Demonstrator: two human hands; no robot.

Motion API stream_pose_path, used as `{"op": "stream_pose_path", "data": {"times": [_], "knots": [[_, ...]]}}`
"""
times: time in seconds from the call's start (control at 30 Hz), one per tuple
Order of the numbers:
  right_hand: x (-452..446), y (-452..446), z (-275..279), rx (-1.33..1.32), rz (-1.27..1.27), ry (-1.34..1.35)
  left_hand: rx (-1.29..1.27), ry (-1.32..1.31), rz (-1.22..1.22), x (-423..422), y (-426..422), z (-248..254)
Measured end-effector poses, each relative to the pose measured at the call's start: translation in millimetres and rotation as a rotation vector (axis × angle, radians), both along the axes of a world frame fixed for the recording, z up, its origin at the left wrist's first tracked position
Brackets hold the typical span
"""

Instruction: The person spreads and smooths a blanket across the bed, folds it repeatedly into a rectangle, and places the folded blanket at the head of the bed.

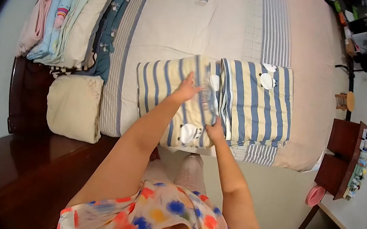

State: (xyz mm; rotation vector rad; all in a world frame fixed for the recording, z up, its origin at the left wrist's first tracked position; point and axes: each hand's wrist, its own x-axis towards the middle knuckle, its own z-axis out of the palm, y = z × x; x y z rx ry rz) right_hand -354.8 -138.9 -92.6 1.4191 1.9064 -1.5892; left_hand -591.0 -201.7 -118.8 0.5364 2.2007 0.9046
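A cream-and-blue striped quilt with white panda pictures lies folded near the front edge of the bed. Its right part rests in a flat, layered stack, and the left part looks slightly blurred along its inner edge. My left hand lies on top of the left part, fingers apart. Lower down, my right hand grips the edge of that left part beside the fold; some of its fingers are hidden under the cloth.
Folded bedding and a green pillow sit along the headboard at left. A cream folded blanket lies below them. At right stand dark red drawers, a small wooden stool and a pink basin.
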Motion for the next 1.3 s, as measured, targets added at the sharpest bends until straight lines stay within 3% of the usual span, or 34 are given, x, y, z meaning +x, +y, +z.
{"op": "stream_pose_path", "data": {"times": [0.03,0.1,0.2,0.27,0.37,0.53,0.73,0.93,1.07,1.17,1.3], "knots": [[13,0,-37,0.304,-0.017,-0.019,-0.004,-0.046,-0.069,10,-3,-7],[27,5,-78,0.435,-0.014,-0.096,0.048,0.046,-0.086,19,-41,-20],[3,13,-72,0.736,0.199,0.199,-0.437,0.325,-0.038,22,-107,-24],[-38,11,-25,0.73,0.38,0.211,-0.562,0.408,0.03,27,-152,-4],[-80,-5,-29,0.796,0.583,0.274,-0.753,0.314,0.095,29,-186,18],[-111,-10,-103,0.868,0.62,0.025,-0.622,0.306,0.153,47,-220,-52],[-120,-16,-170,0.952,0.705,-0.042,-0.604,0.395,0.137,53,-228,-124],[-122,-17,-182,1.026,0.699,-0.029,-0.6,0.401,0.127,45,-232,-125],[-124,-17,-171,0.991,0.72,-0.063,-0.175,0.474,0.187,19,-283,-157],[-133,-14,-149,0.853,0.756,-0.158,-0.236,0.121,0.532,-11,-278,-128],[-152,-21,-117,0.692,0.708,-0.366,0.122,-0.28,0.615,-33,-278,-146]]}}
